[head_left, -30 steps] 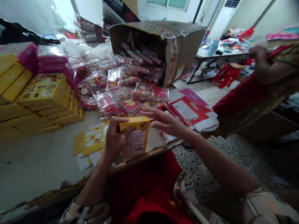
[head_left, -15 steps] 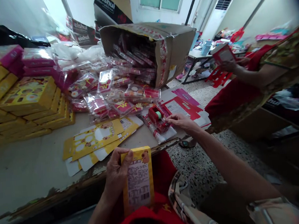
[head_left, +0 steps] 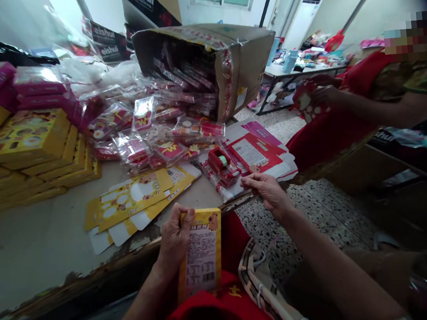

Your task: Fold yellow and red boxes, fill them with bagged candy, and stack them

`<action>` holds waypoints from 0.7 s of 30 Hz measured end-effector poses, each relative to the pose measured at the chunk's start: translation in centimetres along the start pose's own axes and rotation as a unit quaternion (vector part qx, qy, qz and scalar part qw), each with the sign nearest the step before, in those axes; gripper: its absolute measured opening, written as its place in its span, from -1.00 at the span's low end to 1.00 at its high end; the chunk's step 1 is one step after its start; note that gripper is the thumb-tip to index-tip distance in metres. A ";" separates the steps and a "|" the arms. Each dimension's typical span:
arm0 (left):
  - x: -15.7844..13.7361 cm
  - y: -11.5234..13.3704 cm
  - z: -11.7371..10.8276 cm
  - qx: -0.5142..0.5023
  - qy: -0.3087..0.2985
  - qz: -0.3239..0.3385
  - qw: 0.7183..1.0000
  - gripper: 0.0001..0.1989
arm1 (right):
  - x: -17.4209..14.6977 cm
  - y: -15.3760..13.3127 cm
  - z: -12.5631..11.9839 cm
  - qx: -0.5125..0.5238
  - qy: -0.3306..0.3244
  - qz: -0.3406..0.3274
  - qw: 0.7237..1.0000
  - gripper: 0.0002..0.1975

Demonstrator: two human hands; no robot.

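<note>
My left hand [head_left: 175, 234] is wrapped round the upper left edge of a yellow box [head_left: 203, 252], which stands upright above my lap with its printed text panel towards me. My right hand [head_left: 267, 191] is closed in a pinch just in front of a red tape dispenser [head_left: 229, 171]; whatever lies between the fingertips is too small to make out. The dispenser carries a pale green roll and rests on a clear printed plastic bag [head_left: 215, 183] at the table edge. Left of it, flattened yellow cartons [head_left: 135, 198] lie fanned out on the table.
Stacked yellow boxes [head_left: 30, 140] and magenta boxes [head_left: 41, 87] fill the left. A tipped cardboard carton [head_left: 246, 68] spills wrapped packets [head_left: 168, 151]. Flat red cartons [head_left: 255, 149] lie beside the dispenser. At right another person's hands [head_left: 324, 94] hold a red carton.
My right hand has drawn back from the dispenser, towards me and slightly right, still pinched. My left hand keeps its hold on the yellow box. The other person's red carton has turned.
</note>
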State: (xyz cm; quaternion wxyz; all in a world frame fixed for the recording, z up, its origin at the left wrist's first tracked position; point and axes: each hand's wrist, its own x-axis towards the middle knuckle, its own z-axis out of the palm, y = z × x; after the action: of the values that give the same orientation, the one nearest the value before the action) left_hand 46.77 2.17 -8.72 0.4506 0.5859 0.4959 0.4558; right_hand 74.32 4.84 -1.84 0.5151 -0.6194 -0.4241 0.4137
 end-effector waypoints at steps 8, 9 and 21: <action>1.0 1.0 1.1 -0.011 -0.069 0.006 0.998 -0.68 | 2.3 3.3 0.5 -0.032 0.024 -0.006 0.999 -0.48; 1.2 1.2 1.2 -0.018 -0.083 0.008 0.996 -0.68 | 2.5 3.5 0.2 -0.046 0.031 -0.016 0.998 -0.50; 2.6 0.5 3.7 -0.117 -0.189 -0.054 0.973 -0.46 | -3.5 -3.5 0.4 -0.167 -0.443 -0.169 0.864 -0.48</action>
State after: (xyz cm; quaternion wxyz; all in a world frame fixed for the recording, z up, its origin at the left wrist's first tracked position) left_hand 50.70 4.37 -8.69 0.6254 0.5773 0.3756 0.3667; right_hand 72.52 1.99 1.80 0.2240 -0.3665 -0.7689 0.4736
